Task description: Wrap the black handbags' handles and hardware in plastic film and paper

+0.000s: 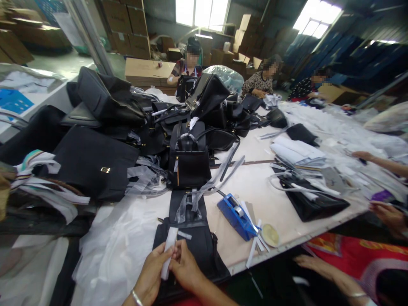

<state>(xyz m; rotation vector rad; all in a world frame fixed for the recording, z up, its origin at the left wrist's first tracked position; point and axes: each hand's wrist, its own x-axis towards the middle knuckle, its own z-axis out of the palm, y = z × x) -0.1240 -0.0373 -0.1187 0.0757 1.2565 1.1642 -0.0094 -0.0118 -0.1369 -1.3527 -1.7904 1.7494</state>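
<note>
Nearest, left of the dispenser (236, 217), 1 white strip (171, 241) is held slantwise above a black bag (200, 244). The left hand (150, 271) has thumb and fingers clamped on the strip; the right hand (185, 265) has its fingertips drawn together at the strip's right edge and seems to pinch it too (the exact contact is hidden). The step in hand looks like working that edge with both hands. The next move would seem to call for a steady left grip and fine control from the right fingertips, keeping the strip flat.

Right of the dispenser lie loose slips (250, 253) and a tape roll (270, 235); further right, a co-worker's hand (388, 216) reaches in. Beyond the dispenser and to its left, an upright backpack (191, 168) stands before a heap of bags (106, 100); beyond it to the right sits a paper stack (296, 153). Farthest past the dispenser, 3 people (259, 80) sit across the table (255, 180).
</note>
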